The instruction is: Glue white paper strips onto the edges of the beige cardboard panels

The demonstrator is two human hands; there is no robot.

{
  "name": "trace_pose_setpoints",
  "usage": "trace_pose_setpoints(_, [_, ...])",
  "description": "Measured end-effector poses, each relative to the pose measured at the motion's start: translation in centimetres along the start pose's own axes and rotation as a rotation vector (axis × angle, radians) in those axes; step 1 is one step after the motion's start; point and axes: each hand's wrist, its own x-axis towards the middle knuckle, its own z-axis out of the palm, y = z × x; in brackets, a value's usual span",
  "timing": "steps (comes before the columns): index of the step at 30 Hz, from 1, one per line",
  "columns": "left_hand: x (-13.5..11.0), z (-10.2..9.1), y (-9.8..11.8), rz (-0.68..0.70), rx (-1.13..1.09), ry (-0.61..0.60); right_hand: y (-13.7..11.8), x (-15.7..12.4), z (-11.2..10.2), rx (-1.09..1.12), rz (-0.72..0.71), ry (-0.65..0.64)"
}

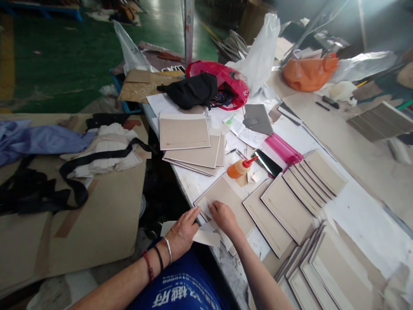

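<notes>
A tan board panel (226, 196) lies at the near edge of the white worktable (355, 215). My left hand (182, 230) rests at its near left corner, fingers curled around a strip of white paper (206, 237) that sticks out to the right. My right hand (224, 217) lies on the panel, fingers bent and pressed down on its left part. An orange glue bottle (238, 168) with a red tip lies just beyond the panel.
Overlapping rows of tan panels (300, 193) spread to the right, with more at the near right (332, 275). A further stack (190, 140) sits behind. A phone (267, 162), pink case (283, 148), black bag (190, 90), red bag (232, 82) and plastic bags crowd the back. Cardboard with cloth (97, 150) lies left.
</notes>
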Motion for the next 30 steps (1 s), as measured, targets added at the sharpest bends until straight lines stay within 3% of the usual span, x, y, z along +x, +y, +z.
trace_pose_setpoints(23, [0.33, 0.10, -0.29, -0.009, 0.050, -0.167, -0.37, -0.59, 0.27, -0.039, 0.009, 0.022])
trace_pose_setpoints(30, [0.79, -0.62, -0.13, -0.033, 0.071, -0.242, -0.31, -0.58, 0.51, -0.037, 0.025, 0.040])
